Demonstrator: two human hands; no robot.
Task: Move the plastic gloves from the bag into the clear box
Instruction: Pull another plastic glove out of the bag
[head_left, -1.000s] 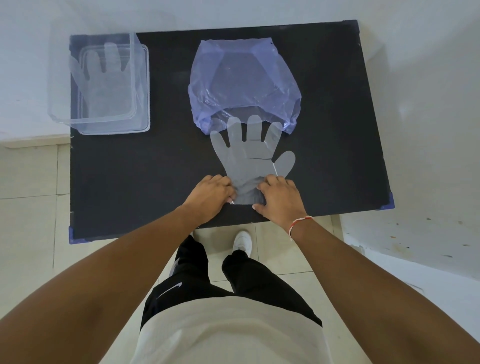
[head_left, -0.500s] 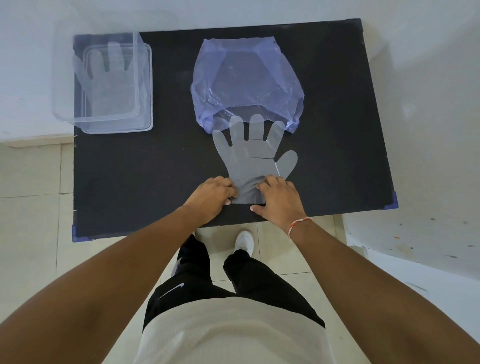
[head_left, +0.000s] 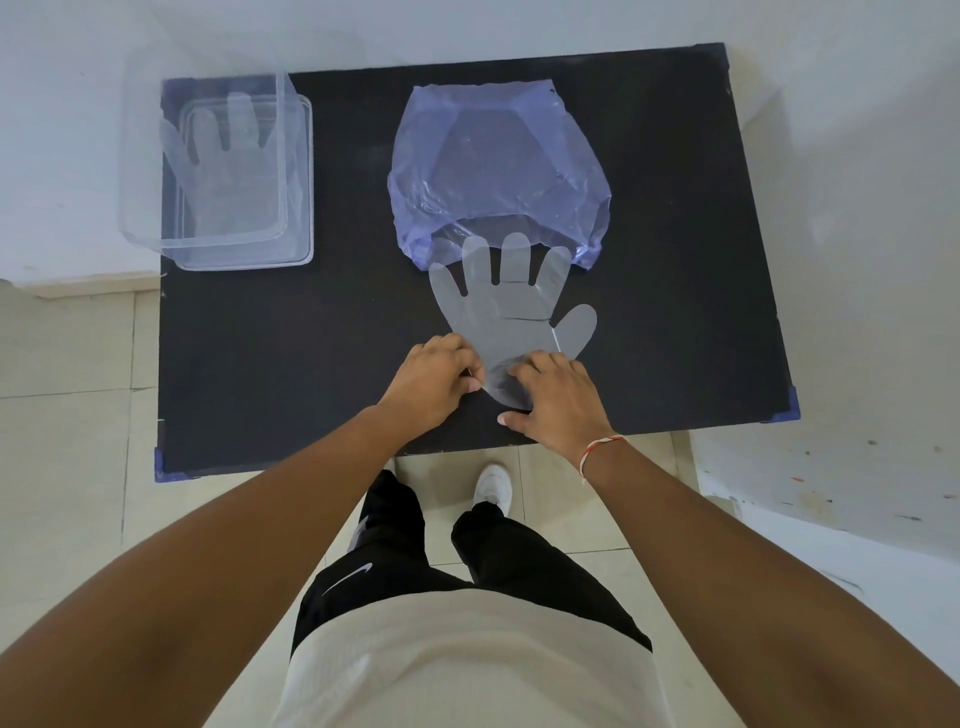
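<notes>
A clear plastic glove (head_left: 511, 312) lies flat on the black table (head_left: 311, 338), fingers pointing away from me, fingertips just at the mouth of the blue-violet bag (head_left: 498, 166). My left hand (head_left: 434, 382) pinches the glove's cuff on its left side. My right hand (head_left: 553, 397) rests on the cuff's right side, fingers curled over it; the cuff bulges up between my hands. At the table's far left corner stands the clear box (head_left: 218, 166), with another clear glove (head_left: 223, 161) lying flat inside it.
The table's near edge runs just below my hands, with blue corner caps (head_left: 792, 405). Beyond it are a tiled floor, my legs and a white shoe (head_left: 493, 486). White walls border the table at the back and right.
Both hands stayed at the glove's cuff. The cuff has lifted and puckered open between them, where it lay flat before. The glove has slid slightly toward me.
</notes>
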